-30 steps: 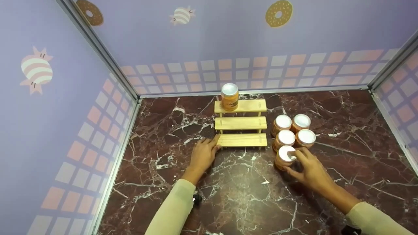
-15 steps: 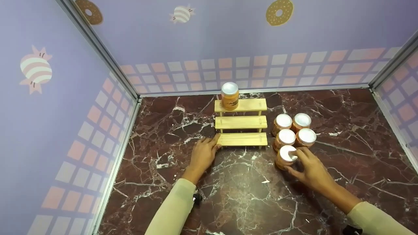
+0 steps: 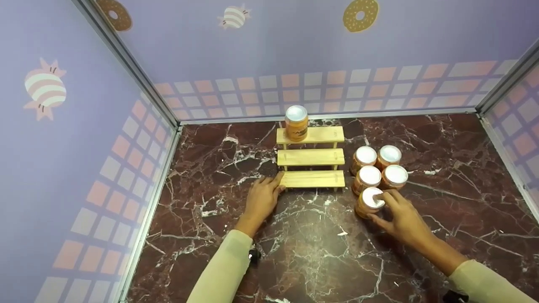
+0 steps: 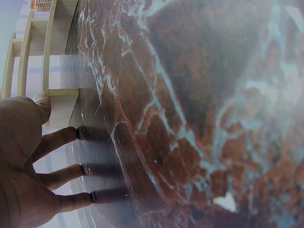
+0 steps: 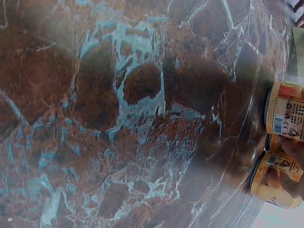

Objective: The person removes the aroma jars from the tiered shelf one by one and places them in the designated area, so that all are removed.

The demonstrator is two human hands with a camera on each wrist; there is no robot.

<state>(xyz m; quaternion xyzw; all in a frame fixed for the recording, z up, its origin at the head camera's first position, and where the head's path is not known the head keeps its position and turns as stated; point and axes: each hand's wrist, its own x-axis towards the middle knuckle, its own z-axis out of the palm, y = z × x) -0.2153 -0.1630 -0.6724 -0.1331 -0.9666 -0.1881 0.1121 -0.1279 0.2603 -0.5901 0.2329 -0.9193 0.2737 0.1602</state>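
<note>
A three-tiered wooden display stand [image 3: 311, 157] stands on the marble-patterned table. One orange can with a silvery lid [image 3: 297, 123] stands upright on the left of its top tier. My left hand [image 3: 262, 200] holds the left end of the lowest tier between thumb and index finger; in the left wrist view, the other fingertips [image 4: 71, 172] rest on the table. My right hand [image 3: 400, 216] grips the nearest orange can [image 3: 369, 205], a fingertip on its white lid and the thumb at its side. In the right wrist view, the can [image 5: 280, 178] shows at the edge, partly cut off.
Several more orange cans [image 3: 369, 176] cluster upright right of the stand, just behind the gripped one. Purple wall panels [image 3: 311, 50] close off the back and sides. A small white scrap [image 3: 342, 234] lies on the table [image 3: 311, 261].
</note>
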